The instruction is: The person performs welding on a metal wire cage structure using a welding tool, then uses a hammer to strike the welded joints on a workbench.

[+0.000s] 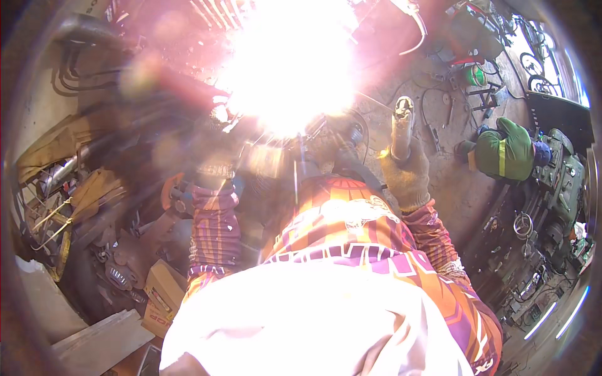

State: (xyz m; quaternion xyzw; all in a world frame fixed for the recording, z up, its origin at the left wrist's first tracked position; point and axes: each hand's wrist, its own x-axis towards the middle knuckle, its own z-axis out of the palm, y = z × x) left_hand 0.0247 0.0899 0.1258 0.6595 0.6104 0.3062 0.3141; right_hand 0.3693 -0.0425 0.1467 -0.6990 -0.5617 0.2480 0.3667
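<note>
The right hand (409,178), in a coarse tan fabric glove, closes around a worn, tan, rounded rod holder (402,125); its thin straight metal rod (375,101) points into blinding white glare (295,62). The left hand (217,141), knit-gloved, borders the glare; its grip cannot be told.

Box (166,289) left of both hands (407,178), rod holder (402,135) in the right one, co-worker (509,151) farther right, beside machinery (567,182)

right-hand glove (411,182): rough matt cloth | shirt (351,235): smooth cloth | carton (164,288): matt cardboard
</note>
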